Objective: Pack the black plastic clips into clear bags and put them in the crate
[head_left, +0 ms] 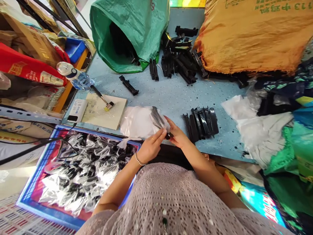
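A black plastic part (158, 118), partly inside a clear plastic bag, is between my two hands at the table's front edge. My left hand (152, 145), with a beaded bracelet at the wrist, pinches the near end of it. From the right, my right hand (178, 134) grips the same end, its thumb and fingers closed around it. Just left of the part lies a stack of clear plastic bags (137, 122), touching it or nearly so. To the right of my hands, several black plastic parts (201, 122) lie side by side in a row.
Below left is a blue crate (31, 195) full of bagged parts. A notepad (105, 119), brush (101, 96) and water bottle (79, 78) are at the left. Behind lie a green sack (132, 19), a pile of loose black parts (181, 62) and an orange sack (254, 36).
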A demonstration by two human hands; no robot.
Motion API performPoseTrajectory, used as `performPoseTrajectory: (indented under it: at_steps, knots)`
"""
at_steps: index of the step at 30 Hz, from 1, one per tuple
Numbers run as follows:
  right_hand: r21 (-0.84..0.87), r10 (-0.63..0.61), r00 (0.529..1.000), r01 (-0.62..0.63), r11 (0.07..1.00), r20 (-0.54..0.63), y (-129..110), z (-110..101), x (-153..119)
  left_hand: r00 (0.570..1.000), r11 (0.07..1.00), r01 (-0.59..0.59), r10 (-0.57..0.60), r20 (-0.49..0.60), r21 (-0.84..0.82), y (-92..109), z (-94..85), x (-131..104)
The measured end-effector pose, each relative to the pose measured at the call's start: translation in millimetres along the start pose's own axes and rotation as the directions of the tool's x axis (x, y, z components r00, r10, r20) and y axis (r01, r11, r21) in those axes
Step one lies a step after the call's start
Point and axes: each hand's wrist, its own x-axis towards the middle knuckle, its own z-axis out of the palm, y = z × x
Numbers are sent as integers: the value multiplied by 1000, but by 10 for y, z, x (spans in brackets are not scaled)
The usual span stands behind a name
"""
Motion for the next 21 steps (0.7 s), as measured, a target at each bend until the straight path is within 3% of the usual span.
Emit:
performPoseTrajectory:
  at_steps: [3, 5, 8, 10, 12, 14, 15, 18, 20, 21]
  knots:
    - [-425, -232, 967, 168, 890, -103, 24, 123, -81, 1000, 998, -25, 24, -8, -56, 77, -34, -21]
    - [-527, -270, 962, 214, 822, -29, -6, 200, -222, 997, 997, -11, 6, -72, -71, 174, -227, -43]
    - [-438, -44, 966, 156, 886, 255, -99, 246, -416, 994, 988, 60, -73, -86, -144, 436, -726, -166]
    - [-391, 103, 916, 61, 918, 387, -128, 220, -445, 992, 969, 124, -113, 65, -215, 601, -1054, -329]
    - [-360, 114, 926, 25, 933, 360, -88, 164, -384, 950, 946, 248, -195, 245, -208, 634, -1267, -565]
    - [-338, 51, 969, 34, 941, 240, 8, 98, -284, 851, 887, 453, -401, 339, -90, 467, -1360, -872]
    - [-335, 29, 982, 35, 942, 187, 60, 65, -237, 770, 814, 580, -546, 332, -7, 312, -1384, -1046]
    - [-325, 27, 994, 8, 946, 102, 173, -8, -152, 420, 437, 881, -899, 127, 181, -297, -1519, -1581]
    - [-310, 33, 996, -8, 951, 77, 194, -20, -138, 281, 267, 940, -959, -39, 213, -672, -1726, -1878]
    - [-302, 33, 997, -11, 953, 69, 193, -13, -139, 251, 223, 951, -961, -115, 214, -819, -1859, -1992]
